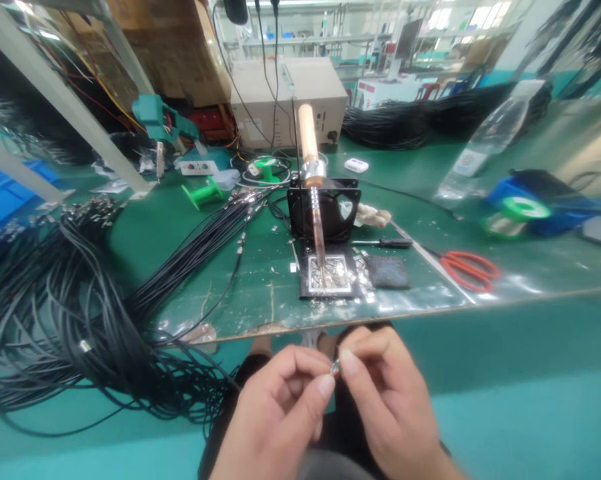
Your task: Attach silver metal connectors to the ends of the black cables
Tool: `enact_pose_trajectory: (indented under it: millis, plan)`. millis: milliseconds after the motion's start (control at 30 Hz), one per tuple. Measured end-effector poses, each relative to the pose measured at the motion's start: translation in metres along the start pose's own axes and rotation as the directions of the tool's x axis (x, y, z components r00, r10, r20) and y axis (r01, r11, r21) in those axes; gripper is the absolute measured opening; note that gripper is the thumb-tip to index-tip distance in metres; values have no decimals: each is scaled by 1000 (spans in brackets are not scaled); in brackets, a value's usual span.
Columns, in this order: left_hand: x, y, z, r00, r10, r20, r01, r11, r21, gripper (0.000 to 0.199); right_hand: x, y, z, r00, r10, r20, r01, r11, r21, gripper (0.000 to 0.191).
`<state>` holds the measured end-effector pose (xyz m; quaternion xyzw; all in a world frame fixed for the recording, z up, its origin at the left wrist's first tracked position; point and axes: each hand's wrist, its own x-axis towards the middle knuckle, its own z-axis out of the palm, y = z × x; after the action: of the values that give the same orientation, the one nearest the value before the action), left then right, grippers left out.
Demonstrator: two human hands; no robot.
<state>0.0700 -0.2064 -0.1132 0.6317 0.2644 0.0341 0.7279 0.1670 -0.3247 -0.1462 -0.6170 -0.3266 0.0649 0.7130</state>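
Both my hands meet in front of the bench's near edge, above my lap. Thumb and fingertips of my left hand (293,400) pinch a small metal connector piece (335,368), which shows a speck of red. From the other side, my right hand (393,390) pinches the same tiny piece. Fingertips cover most of it, and whether a cable runs from it cannot be seen. Ahead of the hands, a soldering iron (316,220) with a wooden handle points tip down into a square tray (351,291) of small metal bits.
A thick bundle of black cables (95,300) hangs over the bench edge at left. Behind the tray stands a black fan (300,223). A screwdriver (393,243), a dark pad (387,272), red-handled scissors (467,270), a plastic bottle (490,143) and a solder spool (515,217) lie right.
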Motion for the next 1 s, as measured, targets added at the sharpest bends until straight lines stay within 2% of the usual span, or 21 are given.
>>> enact_pose_trajectory:
  millis: [333, 633, 1000]
  plan:
    - [1, -3, 2, 1000, -18, -21, 18, 1000, 11, 29, -1, 2, 0, 990, 140, 23, -141, 987, 72, 14]
    - [2, -3, 1, 1000, -11, -18, 11, 1000, 15, 26, -2, 4, -1, 993, 116, 32, -118, 989, 93, 14]
    - [3, -3, 0, 999, -36, -18, 37, 999, 34, 32, -1, 4, 0, 997, 82, 5, -82, 996, 30, 14]
